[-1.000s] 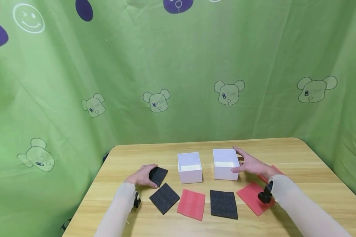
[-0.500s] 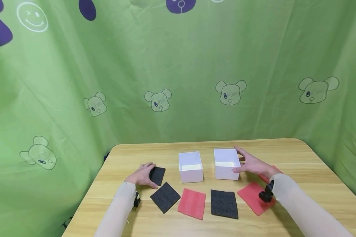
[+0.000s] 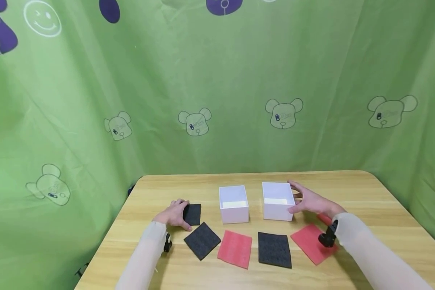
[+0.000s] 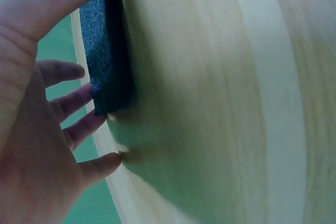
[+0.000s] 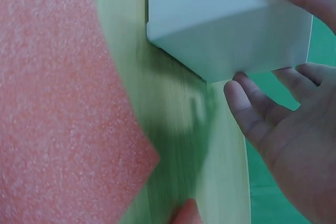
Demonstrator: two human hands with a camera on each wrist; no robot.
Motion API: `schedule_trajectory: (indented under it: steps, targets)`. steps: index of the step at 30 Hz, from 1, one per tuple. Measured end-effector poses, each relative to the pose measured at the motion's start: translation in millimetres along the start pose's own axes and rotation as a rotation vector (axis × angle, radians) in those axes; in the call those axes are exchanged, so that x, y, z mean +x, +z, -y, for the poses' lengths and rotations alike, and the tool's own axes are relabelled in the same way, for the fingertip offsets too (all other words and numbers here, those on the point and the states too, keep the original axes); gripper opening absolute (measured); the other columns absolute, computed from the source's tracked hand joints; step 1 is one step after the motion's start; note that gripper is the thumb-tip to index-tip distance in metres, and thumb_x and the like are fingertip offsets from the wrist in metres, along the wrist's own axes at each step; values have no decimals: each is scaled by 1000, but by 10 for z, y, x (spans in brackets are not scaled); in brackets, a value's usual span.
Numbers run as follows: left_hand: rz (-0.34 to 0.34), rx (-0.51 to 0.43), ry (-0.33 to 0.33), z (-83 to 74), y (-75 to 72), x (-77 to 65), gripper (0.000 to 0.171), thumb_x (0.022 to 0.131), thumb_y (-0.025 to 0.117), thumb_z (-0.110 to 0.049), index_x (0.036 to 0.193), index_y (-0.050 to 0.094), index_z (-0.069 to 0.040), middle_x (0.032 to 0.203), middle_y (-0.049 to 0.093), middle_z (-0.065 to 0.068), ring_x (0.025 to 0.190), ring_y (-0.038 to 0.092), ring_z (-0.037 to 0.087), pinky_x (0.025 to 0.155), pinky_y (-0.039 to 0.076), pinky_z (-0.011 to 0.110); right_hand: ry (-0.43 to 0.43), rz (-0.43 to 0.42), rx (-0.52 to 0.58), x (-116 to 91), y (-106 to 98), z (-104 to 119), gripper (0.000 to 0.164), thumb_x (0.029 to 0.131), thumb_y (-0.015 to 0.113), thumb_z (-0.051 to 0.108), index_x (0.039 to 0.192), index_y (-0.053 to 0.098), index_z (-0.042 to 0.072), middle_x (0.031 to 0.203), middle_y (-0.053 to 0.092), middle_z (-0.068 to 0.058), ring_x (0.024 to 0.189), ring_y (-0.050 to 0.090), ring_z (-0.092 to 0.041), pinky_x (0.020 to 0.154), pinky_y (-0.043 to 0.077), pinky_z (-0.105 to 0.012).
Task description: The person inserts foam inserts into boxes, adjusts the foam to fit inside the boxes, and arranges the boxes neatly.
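Observation:
My left hand (image 3: 175, 214) holds a thin black foam square (image 3: 192, 214) on the table's left side, thumb at its near edge and fingers at its far edge. In the left wrist view the fingertips meet the edge of that black square (image 4: 100, 61). My right hand (image 3: 311, 201) grips the right-hand white open-topped box (image 3: 277, 210). Its thumb lies at the front corner and its fingers go round the right side, seen also on the box (image 5: 226, 35) in the right wrist view. A second white box (image 3: 235, 215) stands to the left.
Along the front lie a black square (image 3: 202, 241), a red square (image 3: 235, 249), another black square (image 3: 274, 249) and a red square (image 3: 313, 243). Another red piece (image 3: 324, 219) is partly hidden by my right wrist. A green curtain (image 3: 239, 153) hangs behind the wooden table (image 3: 253, 278).
The black square under my left hand has turned and now lies straighter. My right hand has shifted very slightly right. Both boxes look almost unchanged, with a slight drift of the whole view.

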State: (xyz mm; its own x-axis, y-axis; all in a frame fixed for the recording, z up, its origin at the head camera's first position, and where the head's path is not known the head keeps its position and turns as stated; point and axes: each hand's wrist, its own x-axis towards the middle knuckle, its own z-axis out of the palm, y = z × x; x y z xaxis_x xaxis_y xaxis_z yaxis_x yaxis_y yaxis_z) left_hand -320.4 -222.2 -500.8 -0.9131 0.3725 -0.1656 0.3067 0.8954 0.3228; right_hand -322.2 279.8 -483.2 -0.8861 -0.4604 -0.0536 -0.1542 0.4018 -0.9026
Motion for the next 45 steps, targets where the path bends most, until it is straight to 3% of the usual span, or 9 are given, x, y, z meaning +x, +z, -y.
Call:
schedule_trajectory:
  steps: [11, 20, 26, 36, 45]
  targets:
    - [13, 90, -68, -55, -29, -11, 92, 63, 83, -50, 136, 47, -6, 124, 44, 14, 111, 41, 30, 90, 44, 45, -11, -14, -13, 18, -5, -50, 109, 75, 80, 16, 149, 3, -2, 149, 6, -34, 128, 27, -54, 99, 37, -54]
    - [-48, -34, -70, -5, 19, -28, 92, 68, 78, -48, 137, 41, 2, 129, 45, 18, 113, 43, 32, 93, 42, 47, -31, -20, 25, 46, 27, -118, 108, 75, 81, 13, 148, 3, -7, 149, 5, -34, 131, 21, -53, 101, 33, -50]
    - [-122, -81, -44, -36, -51, -30, 91, 73, 75, -46, 137, 38, 8, 129, 46, 23, 115, 44, 34, 96, 40, 47, -33, -24, 45, 48, 38, -109, 106, 76, 79, 12, 148, 3, -7, 150, 6, -34, 131, 22, -52, 102, 32, -51]
    - [-274, -135, 3, -379, -241, -27, 80, 77, 71, -45, 138, 42, 0, 125, 48, 14, 110, 45, 26, 92, 42, 41, -42, -27, 20, 47, -16, -109, 107, 76, 79, 11, 147, 1, -8, 149, 4, -35, 130, 22, -54, 101, 32, -53]
    - [-298, -147, 123, -803, -427, -49, 81, 78, 70, -45, 139, 40, -1, 130, 45, 13, 112, 43, 24, 93, 41, 40, -50, 6, 26, 65, -22, -179, 107, 77, 79, 12, 147, 1, -9, 149, 5, -35, 129, 23, -54, 100, 35, -50]
